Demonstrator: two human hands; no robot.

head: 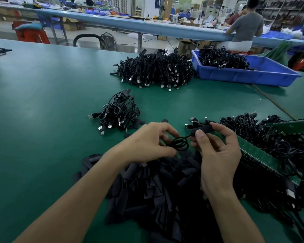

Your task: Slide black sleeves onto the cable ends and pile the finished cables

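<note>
R hand pinches 1 matte black tube sleeve on 1 thin coiled black cable; L hand pinches coil, over flat-sleeve heap. Behind: small tangled cable pile, big tangled cable pile, 1 blue plastic tray.

**Open worktop left of our hands, clutter on the other sides**

Left of our left hand the green worktop gives us a broad open lane. The cable and sleeve we hold fill the gap to our right hand. Beneath both hands and nearer us, a heap of loose sleeves covers the surface. Just right of the right hand, green boards and a cable tangle block the way. Ahead of the left hand sits a small cable pile, with open lanes on either side leading to the large pile and blue bin well beyond.
</note>
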